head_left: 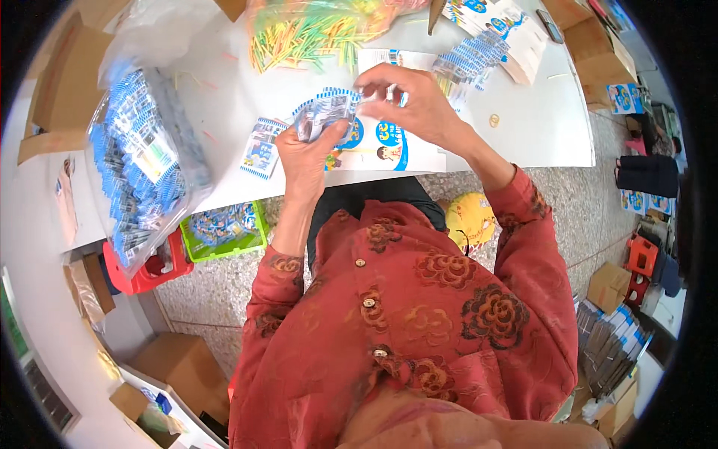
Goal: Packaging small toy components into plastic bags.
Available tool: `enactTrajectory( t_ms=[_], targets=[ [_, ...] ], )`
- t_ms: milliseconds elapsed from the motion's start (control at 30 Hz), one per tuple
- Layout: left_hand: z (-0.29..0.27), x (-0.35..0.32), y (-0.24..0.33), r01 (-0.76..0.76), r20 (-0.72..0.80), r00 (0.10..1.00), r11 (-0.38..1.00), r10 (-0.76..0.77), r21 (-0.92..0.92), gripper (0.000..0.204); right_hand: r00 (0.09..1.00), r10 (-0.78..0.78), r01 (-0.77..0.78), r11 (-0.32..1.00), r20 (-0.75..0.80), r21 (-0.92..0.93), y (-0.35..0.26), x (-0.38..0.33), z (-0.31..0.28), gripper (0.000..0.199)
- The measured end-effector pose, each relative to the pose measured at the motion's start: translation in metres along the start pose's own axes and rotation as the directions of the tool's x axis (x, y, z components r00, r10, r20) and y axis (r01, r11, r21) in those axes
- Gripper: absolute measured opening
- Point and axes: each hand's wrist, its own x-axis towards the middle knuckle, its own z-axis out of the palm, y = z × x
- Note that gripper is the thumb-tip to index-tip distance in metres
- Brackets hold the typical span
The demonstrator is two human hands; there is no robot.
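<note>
My left hand (305,156) is closed round a fanned bundle of small blue-and-white sachets (326,112), held just above the table near its front edge. At the bundle's right side is my right hand (419,105). Its fingers are curled, with the thumb apart from them, and the fingertips are slightly blurred; nothing plainly shows in them. Flat printed white-and-blue cartons (426,156) lie under both hands, partly covered. Beside my left hand, a few loose sachets (260,153) rest on the white table (523,146).
On the left lies a clear bag of sachets (138,161). Yellow and green straws (299,41) fill a bag at the back. More sachets (475,60), cartons (516,30), a phone (550,27) and rubber bands (493,120) are at right. A green basket (260,224) stands below the table's edge.
</note>
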Motion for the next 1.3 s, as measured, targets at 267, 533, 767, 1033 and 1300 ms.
enactTrajectory(
  t_ms=[267,533,767,1033,1300],
  targets=[
    [-0.009,-0.006,0.006,-0.043,-0.03,0.999,0.996,0.045,0.079,0.016,0.956,-0.264,0.286,0.94,0.13,-0.189,-0.015,0.021,0.015,0.018],
    [-0.021,-0.009,0.016,-0.114,0.044,0.993,0.913,0.105,0.392,0.016,0.918,-0.361,0.394,0.879,0.163,-0.27,-0.025,0.019,0.014,0.017],
    [-0.02,-0.013,0.014,-0.12,-0.045,0.989,0.951,0.139,0.286,0.016,0.971,-0.218,0.229,0.967,0.1,-0.114,-0.04,0.014,0.011,0.031],
    [-0.023,-0.015,0.01,-0.121,-0.085,0.985,0.949,0.152,0.291,0.017,0.965,-0.256,0.26,0.958,0.052,-0.122,-0.039,0.016,0.011,0.032],
    [-0.045,-0.015,0.0,-0.145,-0.197,0.96,0.954,0.201,0.263,0.019,0.983,-0.132,0.163,0.945,0.127,-0.283,0.058,0.053,0.016,0.021]
  ],
)
